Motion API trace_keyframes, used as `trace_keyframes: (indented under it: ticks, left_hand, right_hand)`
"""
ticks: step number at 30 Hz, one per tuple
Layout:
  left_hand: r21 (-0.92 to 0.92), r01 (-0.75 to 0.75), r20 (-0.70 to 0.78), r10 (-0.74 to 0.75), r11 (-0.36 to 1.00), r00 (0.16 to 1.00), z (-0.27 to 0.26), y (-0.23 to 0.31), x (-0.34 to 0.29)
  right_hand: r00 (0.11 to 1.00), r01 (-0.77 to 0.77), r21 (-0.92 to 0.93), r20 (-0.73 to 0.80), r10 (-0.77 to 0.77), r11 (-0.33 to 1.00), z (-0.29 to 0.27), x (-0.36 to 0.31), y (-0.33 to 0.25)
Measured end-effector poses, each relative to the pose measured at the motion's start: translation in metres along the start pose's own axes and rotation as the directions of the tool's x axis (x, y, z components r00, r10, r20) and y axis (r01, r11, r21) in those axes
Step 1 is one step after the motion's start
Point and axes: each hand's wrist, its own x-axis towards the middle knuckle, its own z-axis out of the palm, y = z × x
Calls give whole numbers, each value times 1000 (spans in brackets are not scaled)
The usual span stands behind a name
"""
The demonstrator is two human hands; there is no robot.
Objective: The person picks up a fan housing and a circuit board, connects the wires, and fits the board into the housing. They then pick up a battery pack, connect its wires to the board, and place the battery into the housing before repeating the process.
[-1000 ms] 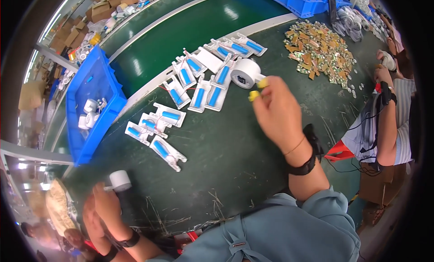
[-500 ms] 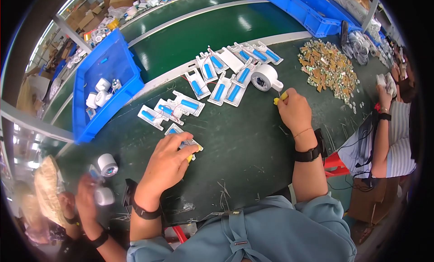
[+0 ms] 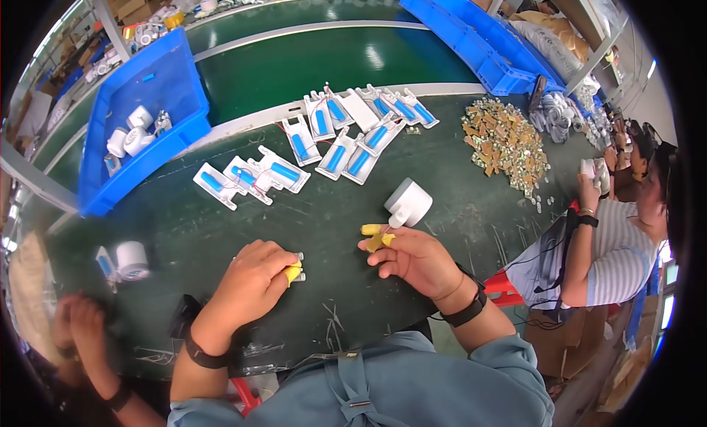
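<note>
A person in a blue-grey top looks down at a dark green work table (image 3: 331, 228), both bare hands resting near its front edge. The left hand (image 3: 254, 276) is curled shut, its fingertips wearing yellow rubber finger covers and pinching a small white part (image 3: 298, 267) — too small to make out in detail. The right hand (image 3: 412, 257), also with yellow fingertip covers, is closed in a loose pinch; what it grips, if anything, cannot be told. Both wrists carry black straps.

Just beyond the right hand's fingertips, a white roll of tape (image 3: 407, 203) stands on the table, close to touching them. Farther back lies a scatter of flat white plastic holders with blue cylindrical cells (image 3: 335, 136), some joined by thin red wires, spread in two loose groups. To the right of these is a heap of small gold-coloured metal pieces (image 3: 508, 143).

At the far left stands a blue plastic bin (image 3: 166, 95) holding a few white parts. Behind the table runs a green conveyor belt (image 3: 309, 58), and another blue tray (image 3: 471, 36) sits beyond it to the right.

A second person in a striped shirt (image 3: 618, 257) sits at the right edge, holding something white. At the lower left another person's hands (image 3: 77, 324) are blurred, near two white rolls (image 3: 125, 260).
</note>
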Motion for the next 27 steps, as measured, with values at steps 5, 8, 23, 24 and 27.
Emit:
trace_keyframes:
  ticks: [5,8,23,24,27]
  left_hand:
    - [-176,-1,-23,-3,984,1000,6,-8,-1]
    - [-221,2,63,13,975,998,1,-7,0]
    - [-265,68,41,-59,962,997,8,-10,-1]
    - [-207,35,13,-32,978,999,5,-11,1]
    - [-144,16,-24,-20,989,1000,11,-13,2]
  right_hand:
    - [995,-51,86,89,43,995,11,2,0]
    - [994,-58,11,97,57,998,9,7,2]
    - [979,-75,-452,135,151,889,37,42,22]
    - [979,-81,-452,133,157,888,38,41,21]
    - [962,-144,-377,163,219,915,40,39,18]
